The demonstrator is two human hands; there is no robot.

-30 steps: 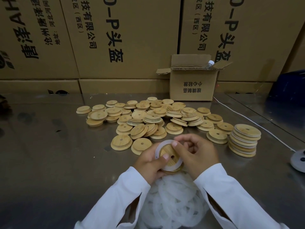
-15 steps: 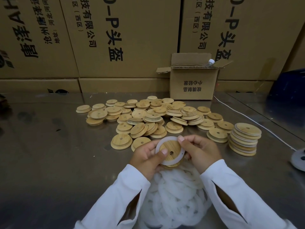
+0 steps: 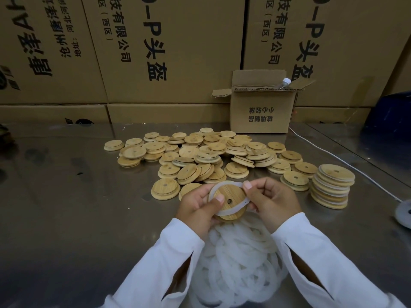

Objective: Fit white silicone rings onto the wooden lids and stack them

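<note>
My left hand point(image 3: 200, 203) grips a round wooden lid point(image 3: 231, 197) with a small centre hole, thumb pressed on its face. A white silicone ring point(image 3: 224, 185) lies partly around the lid's raised step. My right hand point(image 3: 271, 201) pinches the ring's right side and stretches it over the lid's edge. Below my hands lies a heap of loose white rings point(image 3: 240, 263). Farther back, bare wooden lids point(image 3: 200, 152) are spread in a pile. At the right stands a stack of lids fitted with rings point(image 3: 332, 185).
The steel table point(image 3: 66, 207) carries a small open cardboard box point(image 3: 260, 112) holding a bottle at the back. Large printed cartons point(image 3: 166, 52) wall off the far side. A white cable point(image 3: 347, 165) runs along the right to a round white object point(image 3: 403, 211).
Both hands lifted the lid slightly away from the ring heap. The ring went from circling the lid's face loosely to being stretched by my right hand across the lid's right edge.
</note>
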